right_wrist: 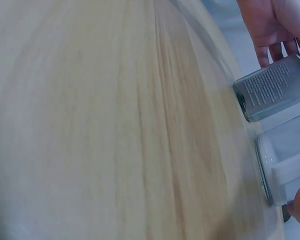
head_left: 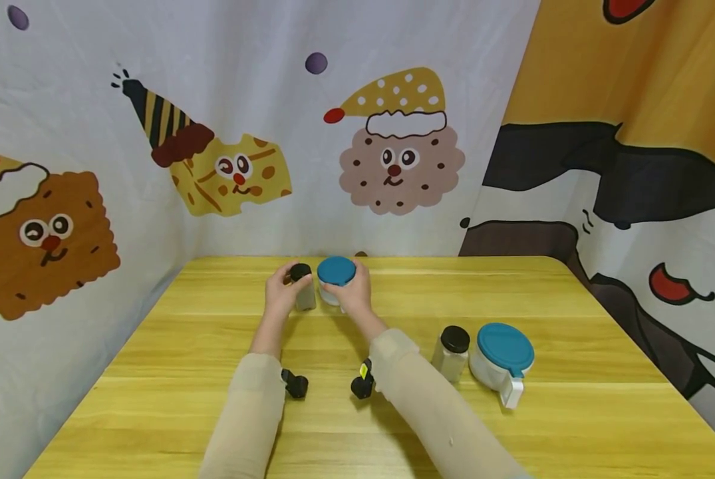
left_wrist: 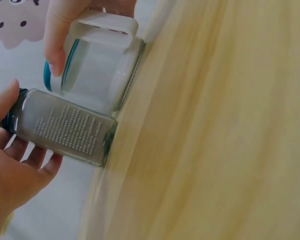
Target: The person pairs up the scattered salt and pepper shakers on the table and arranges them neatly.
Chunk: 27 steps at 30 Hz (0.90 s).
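At the far edge of the table, my left hand (head_left: 278, 293) grips a square glass spice jar (head_left: 306, 299) by its black lid. White printed lines show on the jar's side in the left wrist view. My right hand (head_left: 358, 294) holds a clear canister (head_left: 336, 270) with a teal lid and white handle, its fingers and thumb around the lid's sides. Jar and canister stand upright side by side, the jar on the left. In the right wrist view, the canister (right_wrist: 285, 145) shows only in part, cut off by the frame edge.
Nearer on the right stand a second black-lidded jar (head_left: 450, 356) and a second teal-lidded canister (head_left: 503, 352), close together, its handle toward me. The wooden table (head_left: 213, 346) meets a printed curtain (head_left: 309, 133) behind.
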Tool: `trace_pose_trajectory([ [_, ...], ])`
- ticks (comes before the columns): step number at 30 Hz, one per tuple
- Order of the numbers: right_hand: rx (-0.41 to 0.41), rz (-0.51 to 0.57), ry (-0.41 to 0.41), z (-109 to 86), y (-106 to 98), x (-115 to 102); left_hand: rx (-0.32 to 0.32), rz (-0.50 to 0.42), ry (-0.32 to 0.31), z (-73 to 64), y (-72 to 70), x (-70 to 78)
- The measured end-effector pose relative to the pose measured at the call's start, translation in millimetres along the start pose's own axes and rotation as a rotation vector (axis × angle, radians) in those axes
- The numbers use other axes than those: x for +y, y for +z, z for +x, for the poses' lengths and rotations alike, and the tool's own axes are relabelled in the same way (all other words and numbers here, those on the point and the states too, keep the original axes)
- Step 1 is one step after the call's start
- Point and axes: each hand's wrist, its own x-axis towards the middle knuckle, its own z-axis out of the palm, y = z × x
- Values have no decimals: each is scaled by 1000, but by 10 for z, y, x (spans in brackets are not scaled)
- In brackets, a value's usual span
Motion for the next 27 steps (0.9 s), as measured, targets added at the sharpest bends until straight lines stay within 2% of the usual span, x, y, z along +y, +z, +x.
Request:
trace_pose_trajectory([
  [8,10,42,22,-21,-3,20,6,-12,27,-63,10,4],
  [20,7,81,-13,-127,-13,43,13,-36,38,-120,6,-6],
  [27,44,62,16,-182,-45,25,8,-34,15,-119,-19,-9],
])
